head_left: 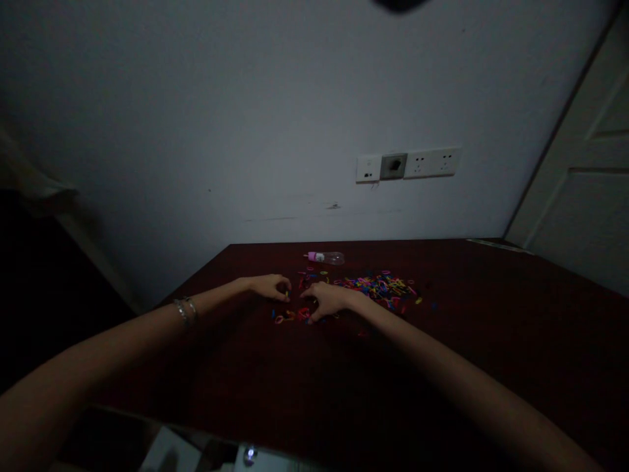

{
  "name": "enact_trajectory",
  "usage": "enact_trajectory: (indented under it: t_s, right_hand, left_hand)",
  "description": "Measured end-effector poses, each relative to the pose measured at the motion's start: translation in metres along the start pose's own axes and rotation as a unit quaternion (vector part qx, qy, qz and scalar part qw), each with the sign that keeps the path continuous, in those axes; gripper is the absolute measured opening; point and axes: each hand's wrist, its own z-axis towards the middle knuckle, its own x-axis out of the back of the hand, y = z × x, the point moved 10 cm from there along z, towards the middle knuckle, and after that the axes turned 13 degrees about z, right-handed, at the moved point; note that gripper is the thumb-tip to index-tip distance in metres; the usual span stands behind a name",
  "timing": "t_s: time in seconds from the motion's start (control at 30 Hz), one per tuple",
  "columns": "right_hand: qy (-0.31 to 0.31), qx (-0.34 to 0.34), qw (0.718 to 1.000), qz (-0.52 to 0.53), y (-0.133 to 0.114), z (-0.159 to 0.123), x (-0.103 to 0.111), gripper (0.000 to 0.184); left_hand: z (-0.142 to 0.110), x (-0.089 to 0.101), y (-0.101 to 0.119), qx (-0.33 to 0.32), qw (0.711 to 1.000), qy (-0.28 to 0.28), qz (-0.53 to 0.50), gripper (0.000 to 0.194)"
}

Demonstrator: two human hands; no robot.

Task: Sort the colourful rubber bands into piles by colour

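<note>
With both arms stretched out over the dark reddish tabletop [236, 367], the person has both hands low among small, brightly coloured bands. The left hand [271, 287], below a wrist wearing silvery bracelets [185, 311], has its thumb and fingertips curled close together in a nearly closed grip, with a tiny yellowish piece [287, 294] showing at the tips. Across a narrow gap, the right hand [327, 299] keeps a looser grip, thumb and fingers spread apart over a few bands; I can't tell whether it has hold of any. A small cluster of red and orange bands [291, 316] lies between the hands, on the near side. The big multicoloured pile of bands [381, 287] spreads out just to the right of the right hand. Behind them, near the wall [275, 131], a clear little bottle with a pink top [330, 257] lies on its side.
</note>
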Motion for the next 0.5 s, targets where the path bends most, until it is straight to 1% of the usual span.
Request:
enact_trajectory:
  t_s: [0.07, 0.17, 0.23, 0.27, 0.37, 0.5]
  right_hand:
    - [-0.002, 0.007, 1.000, -0.001, -0.004, 0.004, -0.003, 0.071]
    - [-0.023, 0.029, 0.999, 0.012, -0.016, 0.007, -0.011, 0.049]
    - [-0.032, 0.030, 0.999, 0.022, -0.019, 0.007, -0.015, 0.035]
    - [-0.034, 0.026, 0.999, 0.026, -0.019, 0.008, -0.016, 0.031]
    - [-0.033, 0.016, 0.999, 0.036, -0.017, 0.008, -0.020, 0.026]
    - [-0.022, 0.014, 0.999, 0.034, -0.017, 0.005, -0.020, 0.023]
  left_hand:
    - [-0.012, -0.004, 0.010, -0.009, 0.999, -0.022, -0.024, 0.044]
    - [-0.024, -0.009, 0.025, -0.008, 0.998, -0.040, -0.054, 0.052]
    - [-0.028, -0.012, 0.032, 0.001, 0.997, -0.041, -0.066, 0.056]
    - [-0.029, -0.014, 0.035, 0.004, 0.997, -0.039, -0.067, 0.056]
    - [-0.028, -0.019, 0.040, 0.014, 0.998, -0.024, -0.063, 0.044]
    - [-0.020, -0.027, 0.046, 0.015, 0.998, -0.007, -0.060, 0.025]
